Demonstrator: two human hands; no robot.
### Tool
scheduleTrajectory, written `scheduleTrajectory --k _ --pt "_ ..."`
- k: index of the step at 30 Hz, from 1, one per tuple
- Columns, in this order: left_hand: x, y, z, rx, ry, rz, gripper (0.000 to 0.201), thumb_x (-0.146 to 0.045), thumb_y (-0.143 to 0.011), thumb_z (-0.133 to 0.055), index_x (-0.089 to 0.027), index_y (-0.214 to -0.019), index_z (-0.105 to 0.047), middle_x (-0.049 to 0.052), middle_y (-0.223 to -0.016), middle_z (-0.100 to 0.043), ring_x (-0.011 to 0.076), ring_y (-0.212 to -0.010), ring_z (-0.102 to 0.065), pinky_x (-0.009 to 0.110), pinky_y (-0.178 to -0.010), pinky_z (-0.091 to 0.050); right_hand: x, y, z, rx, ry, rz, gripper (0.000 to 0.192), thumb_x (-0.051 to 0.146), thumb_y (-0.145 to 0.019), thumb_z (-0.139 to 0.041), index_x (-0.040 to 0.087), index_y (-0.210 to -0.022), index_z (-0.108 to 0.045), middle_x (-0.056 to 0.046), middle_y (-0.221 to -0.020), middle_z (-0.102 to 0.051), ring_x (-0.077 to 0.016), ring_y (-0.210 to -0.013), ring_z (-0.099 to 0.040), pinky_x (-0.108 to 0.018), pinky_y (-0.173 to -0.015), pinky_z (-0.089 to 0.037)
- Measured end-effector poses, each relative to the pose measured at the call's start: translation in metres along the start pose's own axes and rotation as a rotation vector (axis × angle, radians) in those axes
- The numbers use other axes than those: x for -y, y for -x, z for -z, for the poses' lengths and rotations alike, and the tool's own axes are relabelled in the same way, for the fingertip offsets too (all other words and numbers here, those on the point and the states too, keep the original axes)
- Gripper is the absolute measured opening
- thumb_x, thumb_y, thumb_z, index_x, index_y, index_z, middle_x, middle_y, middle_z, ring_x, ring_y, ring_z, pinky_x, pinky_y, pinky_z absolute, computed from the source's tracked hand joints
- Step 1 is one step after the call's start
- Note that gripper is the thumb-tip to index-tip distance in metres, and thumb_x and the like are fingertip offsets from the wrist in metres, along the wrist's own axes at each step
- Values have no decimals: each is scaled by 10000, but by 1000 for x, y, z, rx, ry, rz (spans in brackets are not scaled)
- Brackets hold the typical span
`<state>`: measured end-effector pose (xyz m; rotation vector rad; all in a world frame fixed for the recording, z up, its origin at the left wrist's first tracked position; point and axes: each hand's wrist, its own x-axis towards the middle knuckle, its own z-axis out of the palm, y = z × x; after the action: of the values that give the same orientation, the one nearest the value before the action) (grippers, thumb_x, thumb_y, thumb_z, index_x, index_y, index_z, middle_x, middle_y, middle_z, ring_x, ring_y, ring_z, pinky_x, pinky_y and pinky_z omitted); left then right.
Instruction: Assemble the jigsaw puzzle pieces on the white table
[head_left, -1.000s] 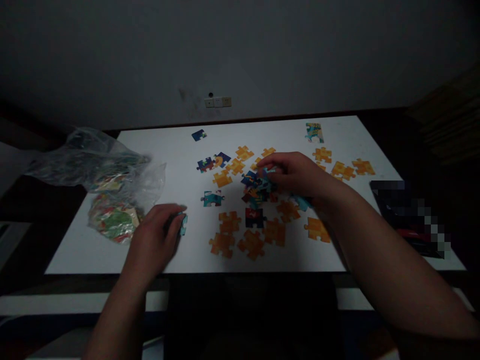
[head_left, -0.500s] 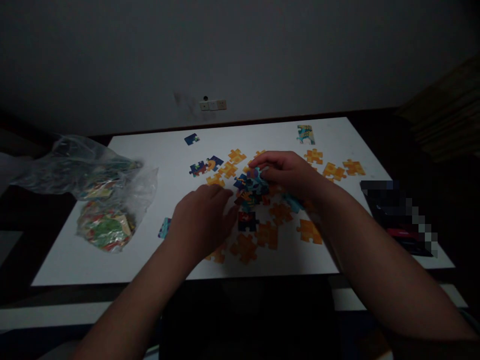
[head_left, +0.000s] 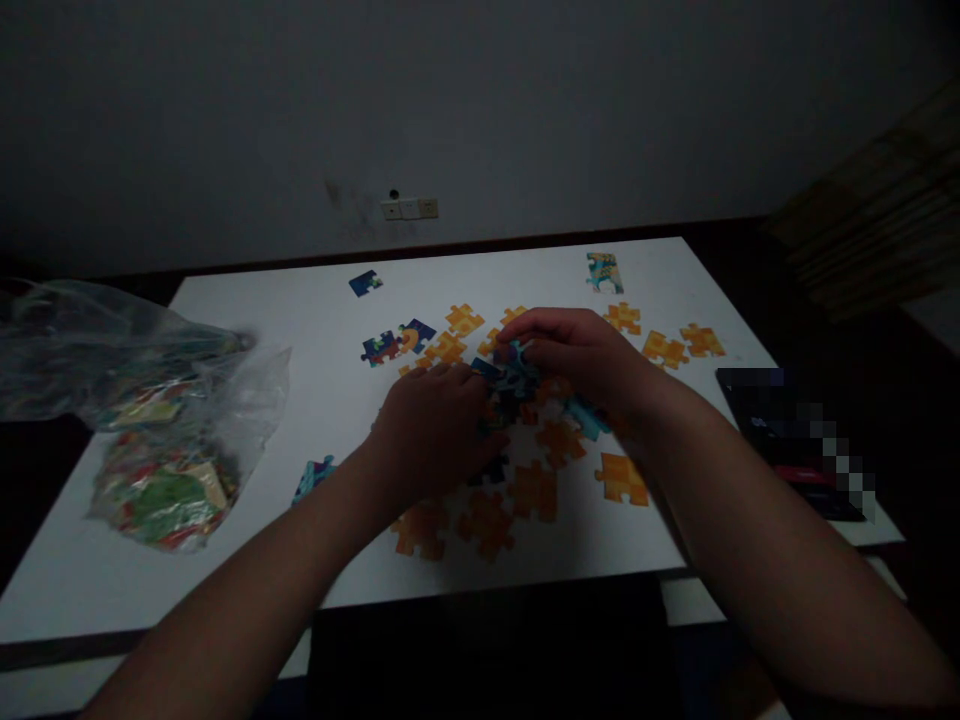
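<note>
left hand [head_left: 435,425] now meets puzzle cluster [head_left: 510,378]

Our forearms reach forward and converge. Our left hand [head_left: 431,430] lies palm-down, fingers loosely curled; our right hand [head_left: 581,352] arches just beyond it, fingertips pinched together, nearly touching.

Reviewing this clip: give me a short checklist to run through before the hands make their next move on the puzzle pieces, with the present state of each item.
1. Both hands in view: ok. Left hand and right hand meet over the cluster of picture-side pieces.
2. Right hand gripping pieces: ok, fingertips pinch the cluster.
3. Left hand holding a piece: cannot tell, palm faces down.
4. Pieces seated flush: cannot tell, too dark.
5. Loose orange face-down pieces on the table: ok.
6. Plastic bag away from the hands: ok.
</note>
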<state>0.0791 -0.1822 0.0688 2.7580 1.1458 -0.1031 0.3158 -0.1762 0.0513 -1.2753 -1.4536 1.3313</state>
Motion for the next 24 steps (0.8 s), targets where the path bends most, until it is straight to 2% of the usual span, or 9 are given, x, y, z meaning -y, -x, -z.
scheduleTrajectory --k 5,9,13,18,20,24 --pt "9 5 -3 -3 55 15 376 -520 -981 -726 -211 -1192 -764 117 -1203 -791 341 -1070 -785 489 -920 -623 4 2 -2 -10 -14 -29 262 281 -847 -765 242 -1092 -849 -55 -1049 -816 -225 -900 -700 -381 -815 -565" --pt "12 6 -5 -6 84 29 316 -480 -969 -726 -214 -1130 -778 118 -1187 -779 334 -1058 -780 498 -953 -614 5 3 -2 7 -31 -8 239 270 -865 -761 239 -1084 -851 -49 -1066 -817 -221 -925 -715 -373 -828 -576" --pt "15 5 -6 -5 138 26 256 -454 -955 -741 -230 -1073 -769 97 -1171 -769 318 -1038 -774 496 -953 -608 5 4 -2 12 -32 -9 233 282 -881 -753 246 -1091 -847 -35 -1019 -809 -206 -861 -709 -357 -777 -578" --pt "27 6 -5 -5 138 38 439 -493 -891 -831 -234 -1239 -761 121 -1279 -752 343 -1138 -754 508 -1013 -594 9 4 -2 -68 35 -1 202 321 -893 -764 258 -1068 -844 -54 -1068 -832 -232 -924 -738 -383 -825 -598" --pt "32 6 -5 0 161 41 473 -499 -878 -849 -249 -1271 -763 125 -1320 -741 341 -1168 -745 500 -1023 -593 9 3 -1 -120 99 6 211 363 -888 -795 255 -1062 -843 -43 -947 -801 -221 -835 -704 -368 -751 -570" --pt "40 5 -9 -24 205 3 411 -500 -888 -843 -262 -1215 -769 112 -1307 -735 316 -1148 -737 469 -994 -592 5 0 4 -229 296 39 282 390 -855 -852 261 -1106 -852 35 -651 -581 -155 -601 -477 -316 -583 -392"
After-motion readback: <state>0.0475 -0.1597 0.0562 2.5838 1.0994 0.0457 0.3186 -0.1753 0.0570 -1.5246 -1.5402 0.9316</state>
